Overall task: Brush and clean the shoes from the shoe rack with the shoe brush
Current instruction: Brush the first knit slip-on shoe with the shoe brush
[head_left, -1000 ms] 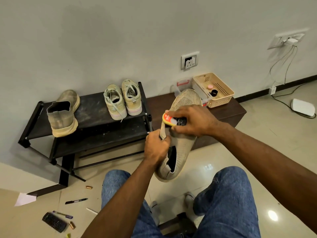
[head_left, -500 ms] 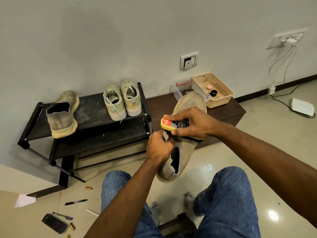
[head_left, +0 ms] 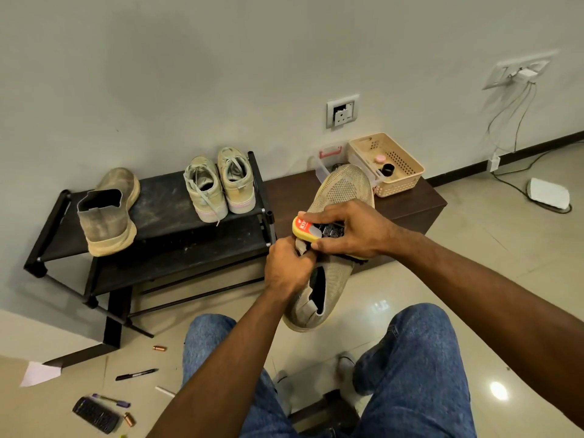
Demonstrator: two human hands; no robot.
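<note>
Head view: you're holding the knit shoe (head_left: 339, 197) in mid-air at frame centre, toe pointing to the upper right, heel down toward your knees at lower centre. Long axis is running diagonally, lower left to upper right.

Left hand (head_left: 286, 268) is the grip on the shoe, fingers curled tight around the collar edge near the tongue. Right hand (head_left: 350, 232) is clamping the shoe brush (head_left: 311, 230) across the upper, yellow end sticking out to the left, bristles facing down onto the fabric.

Key relation: brush is sitting crosswise just above the left grip, nearly touching it. Toe lies up and right of the brush, all bare knit. My read is you're stroking along the axis toward the toe, away from the left hand; the right hand is the nearer one for that.

Shoe rack (head_left: 167, 216) at left is carrying the boot pair (head_left: 107, 213) and the sneakers (head_left: 221, 183), apparently not yet done.
</note>
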